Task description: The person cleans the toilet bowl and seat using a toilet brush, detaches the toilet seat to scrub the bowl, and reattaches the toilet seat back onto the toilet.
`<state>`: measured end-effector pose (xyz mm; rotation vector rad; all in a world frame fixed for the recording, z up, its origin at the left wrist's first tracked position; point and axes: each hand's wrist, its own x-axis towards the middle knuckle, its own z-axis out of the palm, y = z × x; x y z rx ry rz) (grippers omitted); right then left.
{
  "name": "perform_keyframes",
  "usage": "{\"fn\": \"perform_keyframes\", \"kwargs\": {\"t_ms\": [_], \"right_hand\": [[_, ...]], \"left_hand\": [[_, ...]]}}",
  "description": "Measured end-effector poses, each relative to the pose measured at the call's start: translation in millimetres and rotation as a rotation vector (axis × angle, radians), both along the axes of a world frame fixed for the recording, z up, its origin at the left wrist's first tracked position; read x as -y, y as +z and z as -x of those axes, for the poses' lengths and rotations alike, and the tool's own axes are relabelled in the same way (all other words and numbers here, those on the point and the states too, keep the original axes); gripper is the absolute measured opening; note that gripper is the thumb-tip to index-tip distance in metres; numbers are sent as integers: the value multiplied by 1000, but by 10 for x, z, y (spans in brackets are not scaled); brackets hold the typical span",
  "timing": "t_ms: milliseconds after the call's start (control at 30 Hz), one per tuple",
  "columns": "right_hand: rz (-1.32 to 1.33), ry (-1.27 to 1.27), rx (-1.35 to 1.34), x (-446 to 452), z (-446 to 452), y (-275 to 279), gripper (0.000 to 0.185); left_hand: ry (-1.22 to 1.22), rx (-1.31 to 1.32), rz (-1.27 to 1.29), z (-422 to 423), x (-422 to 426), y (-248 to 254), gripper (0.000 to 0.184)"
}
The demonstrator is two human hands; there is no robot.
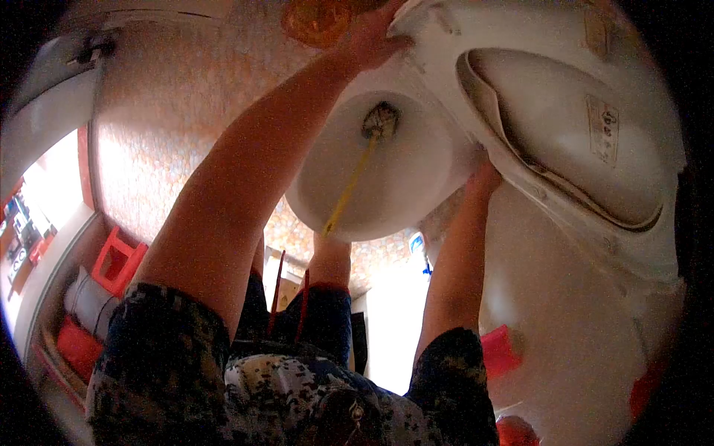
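Observation:
A white toilet seat with its lid (565, 178) is tilted up at the right, a printed label on its inner face. My left hand (372, 41) grips its upper left edge, thumb on the near side. At its lower edge is my right hand (485, 177), closed around the rim with the fingers mostly hidden. Between my arms sits the white toilet bowl (416, 201). A brush with a thin yellow handle (349, 189) leans in it, its dark head down at the drain and the handle's end over the front rim.
An orange basin (318, 21) lies on the pebble-patterned floor (171, 97) beyond my left arm. A red stool (119, 262) stands at the left near a bright doorway. A white and blue bottle (420, 251) is beside my right forearm, and a pink object (503, 351) is lower right.

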<state>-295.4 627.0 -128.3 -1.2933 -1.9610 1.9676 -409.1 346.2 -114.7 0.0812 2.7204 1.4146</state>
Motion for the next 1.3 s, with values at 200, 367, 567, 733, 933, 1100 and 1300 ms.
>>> {"fn": "perform_keyframes", "kwargs": {"t_ms": [200,367,567,733,933,1100,1300], "right_hand": [[54,22,-57,-175,211,-41,53],[11,-1,-64,-180,177,-30,51],[-4,-15,-75,-123,188,-114,49],[-50,-26,-54,-68,64,-128,48],[-78,-40,-29,-47,-66,-217,46],[-96,-41,-31,-92,-148,-212,44],[-63,-43,-87,16,-61,-97,41]], "left_hand": [[-10,13,3,44,-64,-1,54],[10,26,-10,-92,15,-31,54],[21,58,-22,-150,148,-55,55],[19,70,-43,-92,156,-94,55],[6,66,-53,-69,110,-122,55],[1,61,-67,-47,26,-129,56],[-12,77,-71,11,2,-153,56]]}}
